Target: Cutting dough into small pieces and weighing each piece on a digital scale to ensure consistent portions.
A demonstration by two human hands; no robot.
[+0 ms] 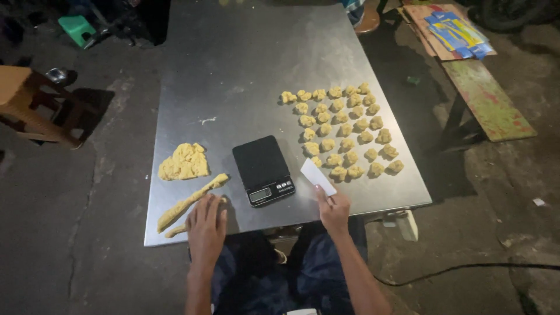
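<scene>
I sit at the near edge of a rectangular grey metal table (233, 70), knees under it. My left hand (206, 226) lies palm down on the tabletop, fingers spread and flat, holding nothing; its fingertips touch the near end of a long rolled strip of yellow dough (189, 202), which runs diagonally from the table's near-left corner up towards the right. A short scrap of the same dough (175, 231) lies just left of that hand, at the table edge. Beyond the strip sits a rough, flattened lump of yellow dough (184, 162), apart from the strip.

My right hand (333, 209) is raised slightly over the near edge, thumb and fingers pinched on the lower end of a flat white rectangular scraper card (318, 176), which tilts up and to the left. The card's upper corner lies close to the nearest dough pieces; whether it touches them I cannot tell.

Between my hands stands a small black digital kitchen scale (263, 169), its platform bare, its display facing me.

On the right half of the table, small portioned balls of yellow dough (344, 129) are set out in uneven rows, near one another.

A wooden stool (29, 105) stands on the dark floor at left; a worn painted bench (487, 99) at right.
</scene>
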